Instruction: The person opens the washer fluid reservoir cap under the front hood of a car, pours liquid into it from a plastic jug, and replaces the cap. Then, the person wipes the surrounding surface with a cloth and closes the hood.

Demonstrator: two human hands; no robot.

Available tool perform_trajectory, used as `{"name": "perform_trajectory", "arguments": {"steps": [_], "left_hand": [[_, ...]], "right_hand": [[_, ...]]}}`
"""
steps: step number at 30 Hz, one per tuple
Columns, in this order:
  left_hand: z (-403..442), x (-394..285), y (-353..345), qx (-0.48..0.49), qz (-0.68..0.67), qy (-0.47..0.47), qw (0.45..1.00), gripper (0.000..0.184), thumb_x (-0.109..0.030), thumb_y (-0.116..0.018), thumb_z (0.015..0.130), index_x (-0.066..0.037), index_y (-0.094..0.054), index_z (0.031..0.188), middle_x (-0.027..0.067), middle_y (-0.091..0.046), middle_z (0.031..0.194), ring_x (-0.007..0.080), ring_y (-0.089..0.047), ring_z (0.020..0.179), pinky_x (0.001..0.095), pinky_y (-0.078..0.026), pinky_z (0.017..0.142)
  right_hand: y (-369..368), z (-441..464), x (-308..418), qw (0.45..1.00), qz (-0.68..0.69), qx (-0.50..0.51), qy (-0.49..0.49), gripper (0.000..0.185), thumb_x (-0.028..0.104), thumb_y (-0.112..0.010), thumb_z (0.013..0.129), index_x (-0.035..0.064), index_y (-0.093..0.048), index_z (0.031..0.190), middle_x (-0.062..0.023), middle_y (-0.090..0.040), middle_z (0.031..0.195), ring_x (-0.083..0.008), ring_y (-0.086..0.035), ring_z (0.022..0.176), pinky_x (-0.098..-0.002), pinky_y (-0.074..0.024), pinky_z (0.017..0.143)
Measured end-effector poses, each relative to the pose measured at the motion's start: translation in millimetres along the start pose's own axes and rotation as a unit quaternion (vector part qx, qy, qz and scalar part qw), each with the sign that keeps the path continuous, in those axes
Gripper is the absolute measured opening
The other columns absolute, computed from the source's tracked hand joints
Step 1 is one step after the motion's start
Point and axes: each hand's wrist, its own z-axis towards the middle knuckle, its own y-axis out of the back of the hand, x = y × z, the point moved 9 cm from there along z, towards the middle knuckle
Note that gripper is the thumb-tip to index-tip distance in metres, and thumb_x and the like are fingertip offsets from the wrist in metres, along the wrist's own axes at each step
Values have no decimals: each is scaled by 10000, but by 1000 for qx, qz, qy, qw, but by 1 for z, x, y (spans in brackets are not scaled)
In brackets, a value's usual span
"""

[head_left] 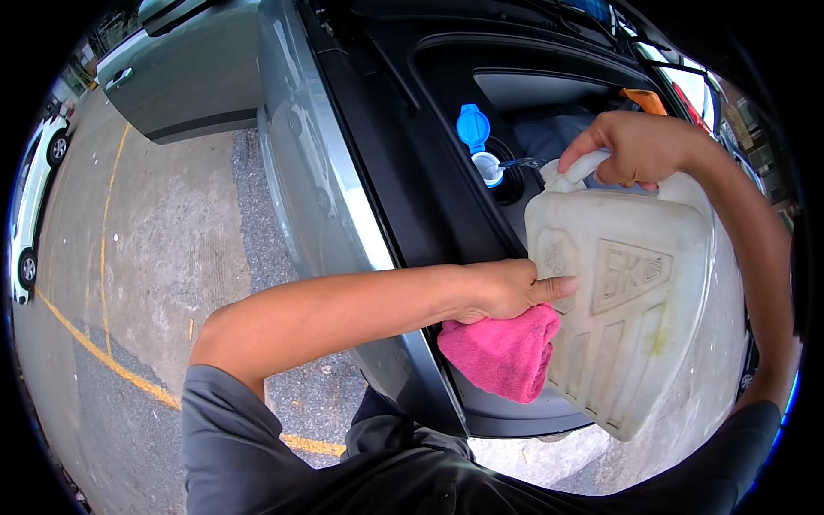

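A translucent white plastic jug (627, 283) is tilted over the car's front compartment, its spout toward the washer filler neck (489, 168). Clear liquid (521, 162) streams from the spout to the neck, whose blue cap (473, 128) stands flipped up. My right hand (635, 148) is wrapped round the jug's handle near the spout. Lower down, my left hand (508, 290) clutches a pink cloth (502, 354) against the jug's side, the thumb lying on the plastic. The cloth and jug hide some of the left fingers.
Black trim (378, 137) surrounds the compartment, and a grey fender (326, 180) runs along its left. An orange item (644, 101) lies at the compartment's far right. The car's door (184, 77) hangs open at upper left. Farther left, a white car (39, 197) is parked by yellow ground lines.
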Motion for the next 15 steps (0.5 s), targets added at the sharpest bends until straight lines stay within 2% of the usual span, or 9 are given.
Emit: {"name": "perform_trajectory", "arguments": {"steps": [3, 6, 8, 15], "left_hand": [[-5, -7, -2, 6, 7, -20, 1000, 661, -519, -436, 939, 22, -457, 1319, 96, -557, 1219, 151, -488, 1090, 278, -398, 957], [-5, -3, 1, -12, 7, 9, 1000, 653, -516, -440, 940, 27, -474, 1300, 93, -575, 1174, 142, -508, 1035, 274, -423, 917], [-7, -10, 0, -7, 11, -20, 1000, 651, -517, -443, 939, 31, -482, 1288, 94, -580, 1147, 135, -519, 994, 267, -444, 880], [-15, -14, -2, -9, 12, -4, 1000, 656, -518, -442, 940, 33, -474, 1295, 105, -582, 1145, 134, -526, 986, 265, -457, 856]], "right_hand": [[0, 0, 0, 1000, -5, -4, 0, 490, 29, -534, 699, 71, -629, 1177, -65, -568, 630, -144, -506, 440, -286, -440, 449], [0, 1, -1, 1000, -17, -8, 3, 493, 38, -535, 699, 79, -629, 1181, -64, -570, 630, -144, -506, 436, -288, -439, 452], [0, 2, -1, 1000, -16, -7, 0, 494, 42, -536, 699, 82, -629, 1182, -64, -571, 629, -145, -504, 433, -289, -439, 453], [-1, 4, -2, 1000, -14, -2, -2, 495, 52, -543, 696, 84, -627, 1183, -59, -566, 625, -142, -494, 423, -292, -432, 449]]}}
